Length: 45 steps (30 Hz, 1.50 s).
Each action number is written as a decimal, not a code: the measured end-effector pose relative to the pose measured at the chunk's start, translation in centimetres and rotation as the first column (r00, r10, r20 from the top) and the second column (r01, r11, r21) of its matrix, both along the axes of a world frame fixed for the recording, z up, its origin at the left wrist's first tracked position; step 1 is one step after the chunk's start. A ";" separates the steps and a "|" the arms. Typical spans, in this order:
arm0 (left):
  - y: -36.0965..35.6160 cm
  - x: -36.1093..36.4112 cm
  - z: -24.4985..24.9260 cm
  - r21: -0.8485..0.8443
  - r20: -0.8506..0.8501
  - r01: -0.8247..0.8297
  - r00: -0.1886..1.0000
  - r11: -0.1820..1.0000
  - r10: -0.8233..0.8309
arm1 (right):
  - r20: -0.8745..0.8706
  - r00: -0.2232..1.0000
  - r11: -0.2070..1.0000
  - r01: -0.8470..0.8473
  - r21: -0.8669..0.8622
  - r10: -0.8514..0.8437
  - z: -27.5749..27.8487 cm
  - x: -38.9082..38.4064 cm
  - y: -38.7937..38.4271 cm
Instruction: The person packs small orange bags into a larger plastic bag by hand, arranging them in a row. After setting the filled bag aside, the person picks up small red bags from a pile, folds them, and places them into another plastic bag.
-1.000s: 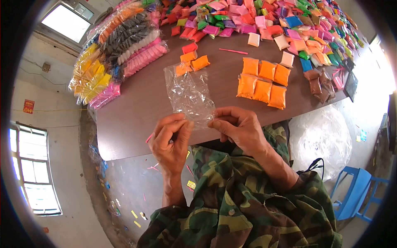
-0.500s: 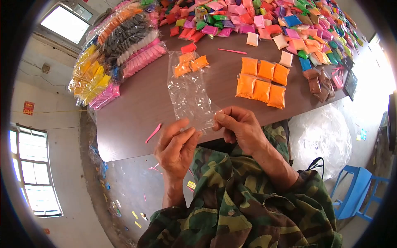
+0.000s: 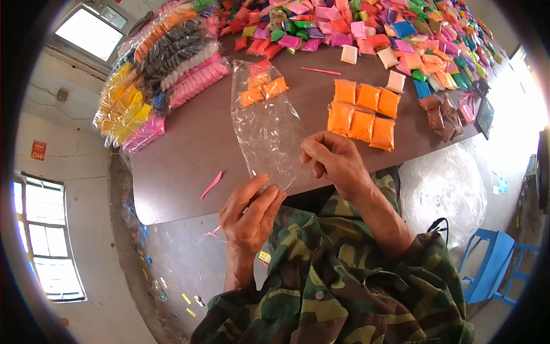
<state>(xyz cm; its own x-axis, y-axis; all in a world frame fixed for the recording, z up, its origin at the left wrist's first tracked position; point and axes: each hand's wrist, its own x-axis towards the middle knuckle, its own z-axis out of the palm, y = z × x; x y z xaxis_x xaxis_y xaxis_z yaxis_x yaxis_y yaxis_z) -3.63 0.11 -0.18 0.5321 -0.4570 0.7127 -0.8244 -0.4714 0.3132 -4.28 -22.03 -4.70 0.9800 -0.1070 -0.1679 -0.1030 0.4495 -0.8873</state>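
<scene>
Change: Over the last second your hands moved apart. They had been pinching the near edge of the clear bag (image 3: 266,123) close together.
Bag: It had been crumpled and short. It then hung taller and spread wider, upright above the bench (image 3: 189,149) at about the centre of your view.
Meaning: The film was drawn flatter, and the small orange packets (image 3: 263,89) at 12 o'clock of the bag showed through its upper part.
Left hand: Your left hand (image 3: 249,215) had dropped toward 6 o'clock. Its fingers were stretched out and lay side by side, with the tips meeting the bag's lower edge. You could not tell whether they gripped the film or only touched it.
Right hand: Your right hand (image 3: 332,160) had risen toward 3 o'clock of the bag. It was curled, with thumb and fingertips closed on the bag's right edge.
Uncovered: A pink strip (image 3: 212,184) lay bare on the bench at 9 o'clock of your left hand.
Nearby: The block of orange packets (image 3: 362,114) sat at 1 o'clock of your right hand, apart from it.
</scene>
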 end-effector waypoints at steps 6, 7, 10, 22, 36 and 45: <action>-0.1 -0.6 0.0 0.055 0.015 -0.025 1.000 0.998 0.024 | -0.056 0.996 0.990 -0.057 0.131 0.065 1.3 -0.4 -0.1; 0.0 -0.7 -0.1 0.068 0.026 -0.025 0.999 0.997 0.023 | -0.084 0.994 0.993 -0.066 0.102 0.075 1.7 -0.1 -0.2; 0.1 -1.3 -0.7 0.099 0.035 -0.015 0.999 0.995 0.012 | -0.106 0.990 0.995 -0.091 0.030 0.093 1.7 1.1 -0.5; 1.4 -1.4 -1.6 -0.114 0.018 -0.037 0.999 0.993 0.039 | -0.022 0.997 0.986 0.082 0.143 -0.080 0.0 2.4 -0.6; 0.3 -1.8 -4.4 -0.306 -0.240 -0.200 0.962 0.931 0.128 | -0.273 0.924 0.963 -0.260 0.071 0.269 0.4 -2.8 2.4; 3.4 -2.3 -6.6 -0.053 -0.362 -0.116 0.928 0.992 0.089 | 0.061 0.995 0.890 0.097 -0.445 -0.078 -2.9 -2.8 0.9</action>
